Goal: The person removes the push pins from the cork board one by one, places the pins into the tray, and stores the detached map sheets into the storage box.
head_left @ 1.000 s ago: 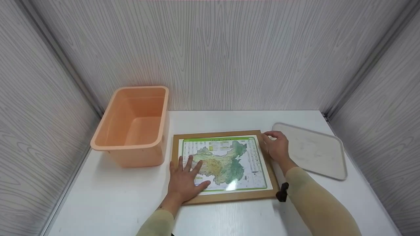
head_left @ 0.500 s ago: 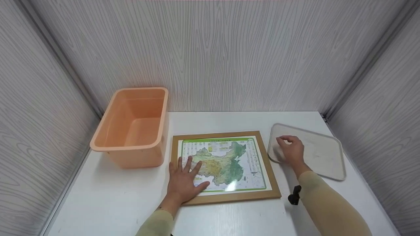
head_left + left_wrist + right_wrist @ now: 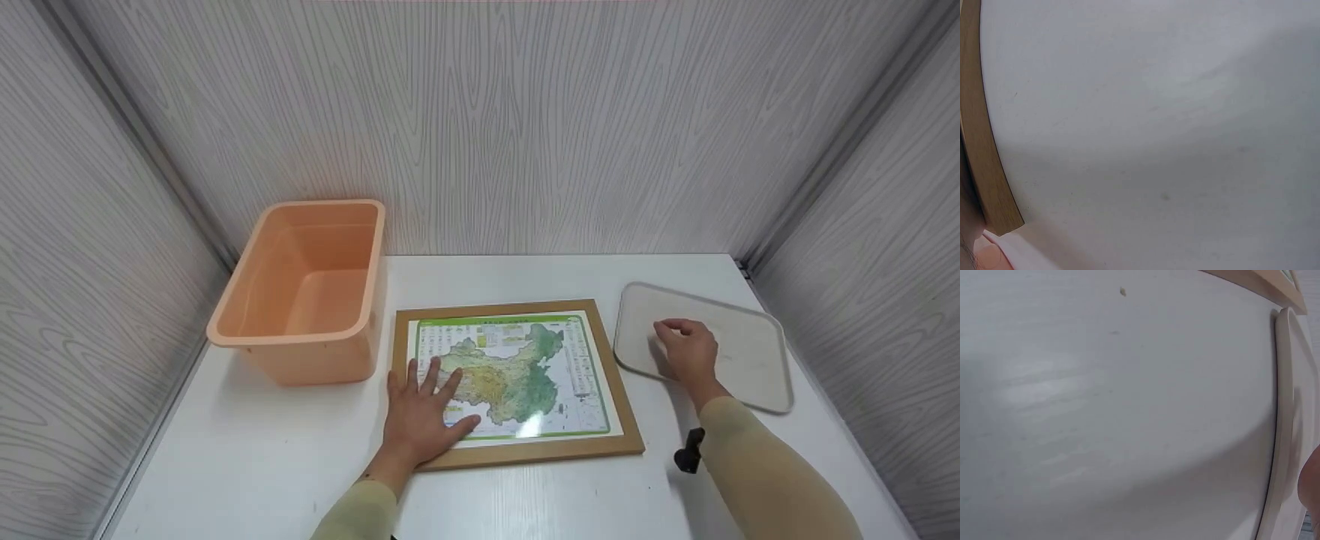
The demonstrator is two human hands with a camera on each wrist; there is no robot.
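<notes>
We see our left hand flat, fingers spread, on the wooden-framed map puzzle; our right hand rests on the grey rectangular plastic lid, grip seemingly loose; the peach plastic bin stands beside the frame.

Head looks down — wrist views skim the table closely.

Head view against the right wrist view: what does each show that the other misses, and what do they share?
Only the head view shows the left hand lying flat on the framed map, the peach bin to its left, and the right hand over the grey lid, fingers curled; whether it grips the lid is unclear. Only the right wrist view shows the lid's raised rim up close against the table, and small specks on the table top. Both show the white table, the lid and a corner of the wooden frame.
</notes>
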